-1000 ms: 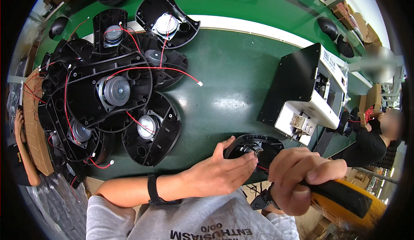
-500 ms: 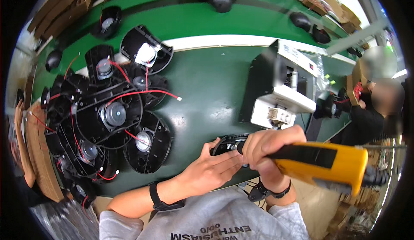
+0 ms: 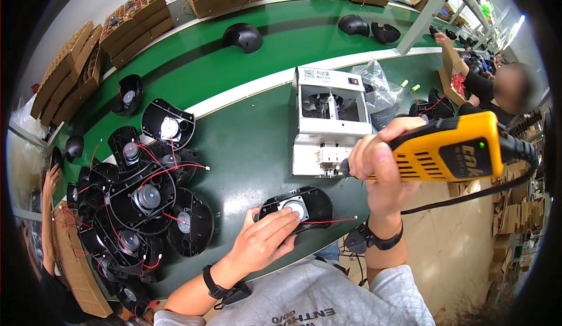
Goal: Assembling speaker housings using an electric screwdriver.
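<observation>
My right hand (image 3: 383,162) is closed around a yellow and black electric screwdriver (image 3: 439,150). Its front end meets the small outlet block (image 3: 329,161) of a white screw feeder (image 3: 331,128). My left hand (image 3: 266,238) grips a black plastic speaker housing (image 3: 319,206) near the table's front edge, fingers pressed together over the round silver speaker (image 3: 294,207) inside it. A red wire (image 3: 331,221) trails out of this housing to the right. Part of the speaker is hidden under my fingertips.
Several black housings with speakers and red wires lie heaped (image 3: 146,197) at the left. Black domed shells (image 3: 243,38) sit on the green conveyor (image 3: 193,62) beyond. A power cable (image 3: 468,197) hangs from the screwdriver. Another person (image 3: 492,91) works at the far right, and an arm (image 3: 50,220) shows at left.
My right hand has lifted the screwdriver from the housing up to the screw feeder. My left hand stays on the housing, which now shows plainly. The view has turned rightward.
</observation>
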Available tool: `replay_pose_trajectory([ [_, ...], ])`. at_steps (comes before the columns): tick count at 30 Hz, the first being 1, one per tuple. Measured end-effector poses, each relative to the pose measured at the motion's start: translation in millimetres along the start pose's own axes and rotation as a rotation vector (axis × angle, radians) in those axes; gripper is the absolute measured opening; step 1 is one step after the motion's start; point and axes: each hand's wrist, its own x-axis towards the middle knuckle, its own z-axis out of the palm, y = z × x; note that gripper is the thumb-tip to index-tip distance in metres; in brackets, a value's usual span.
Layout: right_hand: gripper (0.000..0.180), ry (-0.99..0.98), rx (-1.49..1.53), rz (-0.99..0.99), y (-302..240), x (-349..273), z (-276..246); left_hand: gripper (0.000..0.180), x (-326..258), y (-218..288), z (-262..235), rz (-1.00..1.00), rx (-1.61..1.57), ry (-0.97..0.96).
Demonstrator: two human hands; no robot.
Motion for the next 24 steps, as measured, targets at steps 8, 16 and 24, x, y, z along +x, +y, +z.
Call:
replay_pose_trajectory([
  [8,0.018,-0.072,-0.158,-0.050,7,-6,-11,0.040,1,3,-4,-0.001,0.028,-0.016],
  [16,0.032,-0.083,0.144,0.100,-24,-19,-7,0.043,0,0,1,0.010,0.035,-0.010],
  [24,0.038,-0.262,0.378,0.141,-18,-61,-12,0.045,-4,-3,3,-0.008,0.023,-0.039],
])
